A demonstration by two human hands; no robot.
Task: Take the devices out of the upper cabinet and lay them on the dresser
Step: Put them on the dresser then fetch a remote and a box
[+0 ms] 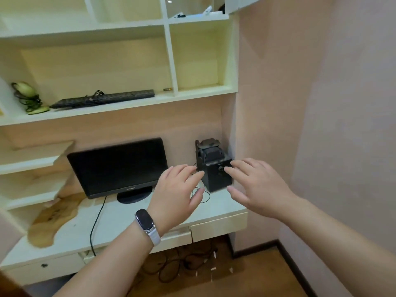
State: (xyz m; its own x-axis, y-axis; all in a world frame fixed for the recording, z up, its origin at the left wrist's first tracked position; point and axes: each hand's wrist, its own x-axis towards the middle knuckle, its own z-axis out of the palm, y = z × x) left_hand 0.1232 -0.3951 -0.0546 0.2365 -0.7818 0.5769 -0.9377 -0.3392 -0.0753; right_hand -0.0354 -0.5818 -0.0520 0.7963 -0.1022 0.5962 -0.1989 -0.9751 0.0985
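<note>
Head view: left hand (177, 196) at 6 o'clock, right hand (255, 189) at 4 o'clock, each grip wide and empty, flanking black speaker box (216, 172) on white surface (132, 221). Monitor (117, 166) at 9 o'clock of box. More devices (192, 15) in upper cabinet (167, 22) at 12 o'clock.

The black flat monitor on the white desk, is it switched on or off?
It appears off. The screen of the black flat monitor is uniformly dark, showing no picture or glow. Whether it is only asleep, I cannot tell.
</note>
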